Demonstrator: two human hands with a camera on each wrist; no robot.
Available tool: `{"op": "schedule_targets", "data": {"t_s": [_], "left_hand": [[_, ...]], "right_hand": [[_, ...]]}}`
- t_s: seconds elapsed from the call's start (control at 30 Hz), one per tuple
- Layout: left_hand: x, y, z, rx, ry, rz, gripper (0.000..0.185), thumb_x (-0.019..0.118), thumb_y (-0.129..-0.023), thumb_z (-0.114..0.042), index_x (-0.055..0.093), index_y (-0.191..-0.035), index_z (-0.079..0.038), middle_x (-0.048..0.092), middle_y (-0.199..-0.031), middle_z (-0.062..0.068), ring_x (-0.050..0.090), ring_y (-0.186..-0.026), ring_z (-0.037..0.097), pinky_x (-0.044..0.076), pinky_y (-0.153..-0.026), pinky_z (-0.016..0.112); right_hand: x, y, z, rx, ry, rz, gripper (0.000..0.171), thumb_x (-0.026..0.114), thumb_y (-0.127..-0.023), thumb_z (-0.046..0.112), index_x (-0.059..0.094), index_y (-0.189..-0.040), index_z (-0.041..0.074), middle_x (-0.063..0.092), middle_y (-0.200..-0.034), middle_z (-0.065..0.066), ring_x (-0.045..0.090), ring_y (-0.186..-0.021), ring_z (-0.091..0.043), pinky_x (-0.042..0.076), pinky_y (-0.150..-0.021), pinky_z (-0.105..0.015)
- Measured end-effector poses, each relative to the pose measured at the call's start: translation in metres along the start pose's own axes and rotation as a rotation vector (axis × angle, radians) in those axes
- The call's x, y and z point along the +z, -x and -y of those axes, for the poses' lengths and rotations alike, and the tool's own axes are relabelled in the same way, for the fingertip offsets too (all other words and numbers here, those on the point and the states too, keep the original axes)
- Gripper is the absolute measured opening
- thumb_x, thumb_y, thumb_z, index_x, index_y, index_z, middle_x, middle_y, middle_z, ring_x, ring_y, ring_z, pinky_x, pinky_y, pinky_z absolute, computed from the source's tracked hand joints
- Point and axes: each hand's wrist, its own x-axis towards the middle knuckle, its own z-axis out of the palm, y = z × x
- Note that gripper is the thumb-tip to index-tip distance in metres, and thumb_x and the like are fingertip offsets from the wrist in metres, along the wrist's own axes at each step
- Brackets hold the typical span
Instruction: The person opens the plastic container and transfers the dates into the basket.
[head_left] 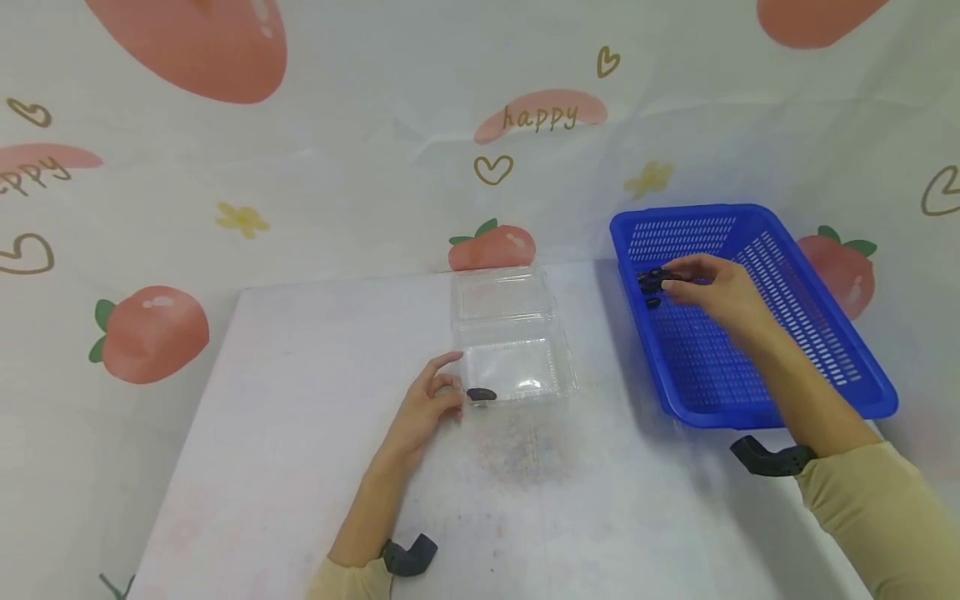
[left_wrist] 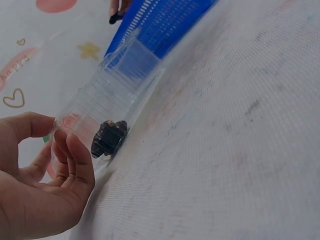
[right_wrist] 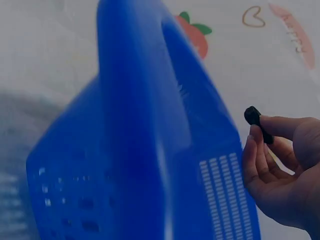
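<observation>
A clear plastic hinged box (head_left: pixel 510 367) lies with its lid folded back on the table. My left hand (head_left: pixel 422 412) pinches its left edge, as the left wrist view (left_wrist: pixel 55 175) shows. Inside, by the front left corner, is a small dark lumpy piece (head_left: pixel 482 394); brownish spots show on it (left_wrist: pixel 109 139) up close. Over the far left part of the blue basket (head_left: pixel 660 387), my right hand (head_left: pixel 716 292) pinches another dark elongated piece (right_wrist: pixel 254 117) between thumb and fingers. More dark pieces (head_left: pixel 652 302) lie in the basket beneath that hand, partly hidden by it.
The perforated basket stands at the table's right side, its raised rim (head_left: pixel 832 308) around the right hand. A white printed sheet (head_left: pixel 360 183) hangs behind the table. Smudges mark the white tabletop (head_left: pixel 525 458) in front of the box.
</observation>
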Motion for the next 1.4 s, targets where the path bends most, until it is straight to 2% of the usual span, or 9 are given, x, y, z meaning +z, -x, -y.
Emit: {"op": "schedule_targets", "data": {"t_s": [0.07, 0.17, 0.3, 0.43, 0.67, 0.83, 0.97, 1.17, 1.4], "left_hand": [[-0.001, 0.0, 0.0, 0.002, 0.004, -0.004, 0.065, 0.063, -0.086, 0.005, 0.047, -0.145, -0.015, 0.049, -0.095, 0.004, 0.054, -0.074, 0.015, 0.051, -0.066, 0.025], [-0.001, 0.001, -0.001, 0.007, 0.004, -0.006, 0.065, 0.062, -0.086, 0.006, 0.046, -0.146, -0.014, 0.049, -0.095, 0.003, 0.053, -0.074, 0.014, 0.051, -0.065, 0.025], [-0.001, 0.002, -0.002, 0.01, 0.003, -0.005, 0.065, 0.062, -0.085, 0.007, 0.046, -0.146, -0.013, 0.049, -0.095, 0.004, 0.054, -0.074, 0.014, 0.051, -0.066, 0.025], [-0.001, 0.002, -0.001, 0.004, -0.006, -0.004, 0.064, 0.062, -0.086, 0.006, 0.047, -0.144, -0.015, 0.049, -0.095, 0.004, 0.053, -0.075, 0.014, 0.051, -0.066, 0.024], [0.001, 0.001, 0.0, 0.002, 0.008, -0.018, 0.064, 0.062, -0.085, 0.008, 0.048, -0.144, -0.014, 0.049, -0.093, 0.003, 0.053, -0.074, 0.014, 0.051, -0.065, 0.025], [0.001, 0.001, -0.001, 0.006, 0.014, -0.014, 0.064, 0.062, -0.085, 0.008, 0.049, -0.144, -0.014, 0.049, -0.092, 0.003, 0.053, -0.074, 0.014, 0.051, -0.065, 0.025], [0.0, 0.0, 0.0, 0.01, 0.013, -0.003, 0.064, 0.061, -0.086, 0.008, 0.047, -0.145, -0.013, 0.048, -0.093, 0.003, 0.053, -0.075, 0.014, 0.051, -0.065, 0.025], [-0.001, 0.0, 0.0, 0.007, 0.015, -0.004, 0.064, 0.061, -0.086, 0.009, 0.046, -0.145, -0.011, 0.048, -0.092, 0.003, 0.053, -0.074, 0.014, 0.051, -0.065, 0.025], [0.0, 0.0, 0.0, 0.009, 0.016, -0.01, 0.065, 0.061, -0.086, 0.008, 0.046, -0.146, -0.012, 0.049, -0.092, 0.003, 0.054, -0.074, 0.014, 0.051, -0.065, 0.025]], "right_hand": [[-0.004, -0.004, -0.005, 0.025, -0.011, 0.012, 0.053, 0.066, -0.095, 0.039, 0.054, -0.132, 0.003, 0.06, -0.106, 0.012, 0.066, -0.091, -0.002, 0.047, -0.099, -0.046], [-0.008, -0.008, -0.013, 0.057, -0.021, 0.032, 0.056, 0.064, -0.095, 0.041, 0.053, -0.133, 0.002, 0.059, -0.108, 0.012, 0.065, -0.092, 0.001, 0.044, -0.104, -0.051], [-0.014, -0.013, -0.024, 0.058, -0.011, 0.032, 0.056, 0.063, -0.096, 0.039, 0.052, -0.134, 0.0, 0.059, -0.103, 0.018, 0.065, -0.09, 0.004, 0.051, -0.096, -0.033], [-0.021, -0.017, -0.036, 0.04, -0.006, 0.034, 0.054, 0.063, -0.097, 0.034, 0.052, -0.134, -0.004, 0.06, -0.095, 0.024, 0.064, -0.089, 0.005, 0.053, -0.08, -0.015], [-0.03, -0.02, -0.052, 0.088, 0.006, 0.09, 0.06, 0.063, -0.096, 0.039, 0.051, -0.135, -0.005, 0.062, -0.094, 0.025, 0.064, -0.09, 0.004, 0.053, -0.079, -0.016], [-0.033, -0.02, -0.065, 0.141, 0.002, 0.119, 0.057, 0.062, -0.098, 0.036, 0.052, -0.133, -0.007, 0.065, -0.094, 0.021, 0.064, -0.088, 0.005, 0.053, -0.077, -0.016], [-0.029, -0.022, -0.075, 0.142, -0.112, 0.101, 0.045, 0.064, -0.097, 0.028, 0.058, -0.127, -0.006, 0.066, -0.091, 0.02, 0.066, -0.087, 0.002, 0.055, -0.078, -0.018], [-0.023, -0.024, -0.084, 0.19, -0.368, 0.087, 0.009, 0.066, -0.095, 0.016, 0.072, -0.102, 0.017, 0.07, -0.089, 0.013, 0.07, -0.084, -0.005, 0.058, -0.078, -0.023], [-0.023, -0.021, -0.088, 0.211, -0.513, 0.079, 0.015, 0.064, -0.096, 0.009, 0.075, -0.092, 0.018, 0.073, -0.087, 0.006, 0.071, -0.082, -0.006, 0.058, -0.075, -0.022]]}}
